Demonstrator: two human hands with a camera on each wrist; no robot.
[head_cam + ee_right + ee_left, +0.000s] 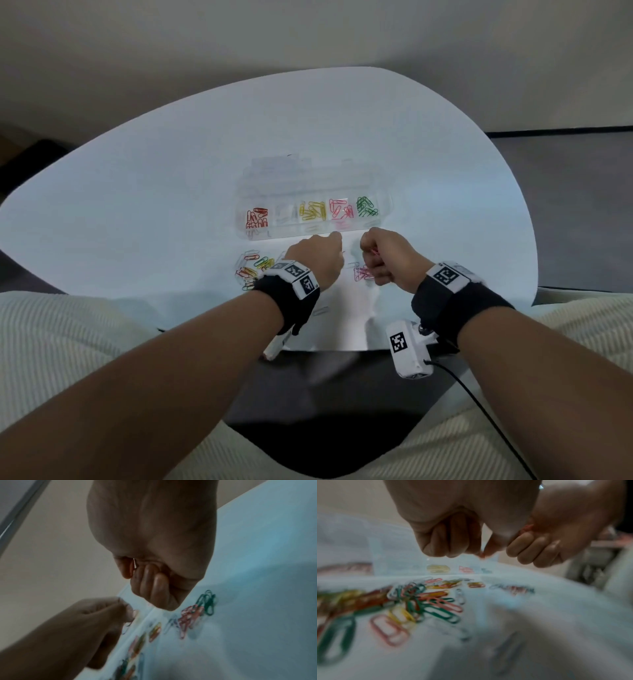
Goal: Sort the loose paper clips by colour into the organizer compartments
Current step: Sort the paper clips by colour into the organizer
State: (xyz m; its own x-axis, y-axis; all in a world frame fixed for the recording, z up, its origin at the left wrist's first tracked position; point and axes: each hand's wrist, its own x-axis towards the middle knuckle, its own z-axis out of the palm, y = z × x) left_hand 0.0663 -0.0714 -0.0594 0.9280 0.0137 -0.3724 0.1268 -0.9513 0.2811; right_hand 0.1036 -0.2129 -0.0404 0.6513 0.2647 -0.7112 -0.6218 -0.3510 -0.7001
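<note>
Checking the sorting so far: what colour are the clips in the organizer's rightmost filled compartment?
Green. The clips in the organizer show best in the head view.

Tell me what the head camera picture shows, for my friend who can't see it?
Two hands, left and right, curl just above a white table, the right pinching pink clips. Behind them a clear organizer holds red, yellow, pink and green clips in separate compartments. Loose mixed clips lie beside the left wrist.
</note>
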